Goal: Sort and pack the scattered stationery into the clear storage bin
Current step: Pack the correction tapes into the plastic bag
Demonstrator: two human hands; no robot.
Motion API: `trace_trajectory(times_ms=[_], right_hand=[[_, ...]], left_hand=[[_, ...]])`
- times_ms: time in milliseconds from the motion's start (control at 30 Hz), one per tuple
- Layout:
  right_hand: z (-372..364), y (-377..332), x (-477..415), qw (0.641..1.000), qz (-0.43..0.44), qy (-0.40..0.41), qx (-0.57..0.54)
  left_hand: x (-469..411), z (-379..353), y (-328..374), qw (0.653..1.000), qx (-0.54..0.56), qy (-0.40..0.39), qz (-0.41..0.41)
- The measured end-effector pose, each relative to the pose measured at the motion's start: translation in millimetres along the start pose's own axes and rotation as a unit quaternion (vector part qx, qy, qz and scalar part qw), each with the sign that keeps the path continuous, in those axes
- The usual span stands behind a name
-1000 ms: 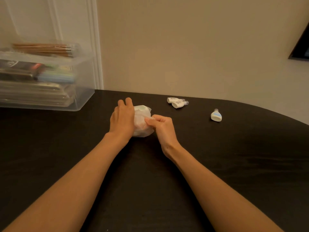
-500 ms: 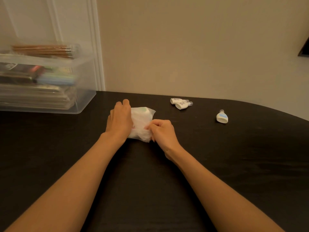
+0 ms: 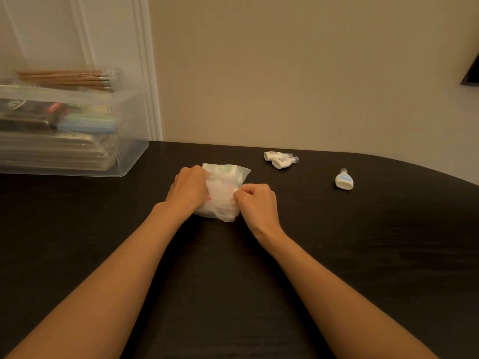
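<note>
Bag (image 3: 226, 186) flatter now, seemingly under curled left hand (image 3: 190, 190)

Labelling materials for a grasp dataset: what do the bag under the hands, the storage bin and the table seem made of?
The bag: thin translucent plastic film, crinkled, colours showing through.
The storage bin: rigid clear plastic, glossy; contents visible through its wall.
The table: dark, low-sheen, faint grain streaks; probably wood or veneer.

Bottle labels (image 3: 281, 159) seem too blurred to read.
</note>
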State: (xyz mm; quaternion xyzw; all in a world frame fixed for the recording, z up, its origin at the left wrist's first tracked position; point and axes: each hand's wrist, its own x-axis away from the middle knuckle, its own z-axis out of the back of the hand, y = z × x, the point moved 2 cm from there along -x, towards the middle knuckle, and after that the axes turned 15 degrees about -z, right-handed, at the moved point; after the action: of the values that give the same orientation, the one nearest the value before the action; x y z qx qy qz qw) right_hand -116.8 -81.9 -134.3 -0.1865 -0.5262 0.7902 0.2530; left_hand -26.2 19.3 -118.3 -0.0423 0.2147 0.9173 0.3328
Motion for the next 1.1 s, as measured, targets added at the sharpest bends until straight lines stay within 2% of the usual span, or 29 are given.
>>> trace_trajectory(times_ms=[100,200,267,367,433,500,633,700,800,900,967,1100], right_hand=[[3.3,-2.1,3.2,1.000,0.010,0.007,-0.020],[7.9,1.7,-0.6,0.994,-0.043,-0.021,-0.093],[13.9,5.4,-4.9,0.986,-0.090,-0.010,-0.142],[22.3,9.0,-10.6,0.985,-0.112,0.039,-0.122],[22.8,11.9,-15.9,0.988,-0.106,0.053,-0.094],[20.2,14.2,-21.4,0.990,-0.101,0.056,-0.075],[14.4,13.5,-35.8,0.995,-0.085,0.054,-0.028],[11.4,12.6,-43.8,0.997,-0.079,0.018,-0.020],[7.5,11.3,-55.9,0.994,-0.088,-0.064,-0.012],[3.7,10.2,-69.4,0.990,-0.091,-0.104,0.031],[4.3,9.1,-75.9,0.987,-0.099,-0.127,0.031],[9.8,10.9,-83.6,0.985,-0.086,-0.151,-0.002]], left_hand=[[1.7,0.3,4.3,0.997,0.043,-0.058,-0.024],[9.8,7.9,9.1,0.987,0.109,-0.111,-0.044],[16.4,17.0,9.2,0.969,0.170,-0.172,-0.057],[23.9,29.7,4.9,0.940,0.257,-0.221,-0.049],[24.9,31.7,5.7,0.930,0.298,-0.210,-0.034],[18.6,31.1,7.5,0.934,0.319,-0.162,-0.016],[-2.8,21.1,7.1,0.983,0.182,0.022,0.005],[-15.3,13.2,1.5,0.983,0.171,0.072,-0.014],[-27.5,-2.1,-9.5,0.973,0.226,-0.005,-0.034],[-36.7,-12.7,-16.4,0.949,0.308,-0.062,-0.040],[-43.3,-14.8,-22.3,0.941,0.330,-0.067,-0.030],[-53.3,-15.0,-31.0,0.948,0.316,-0.045,-0.020]])
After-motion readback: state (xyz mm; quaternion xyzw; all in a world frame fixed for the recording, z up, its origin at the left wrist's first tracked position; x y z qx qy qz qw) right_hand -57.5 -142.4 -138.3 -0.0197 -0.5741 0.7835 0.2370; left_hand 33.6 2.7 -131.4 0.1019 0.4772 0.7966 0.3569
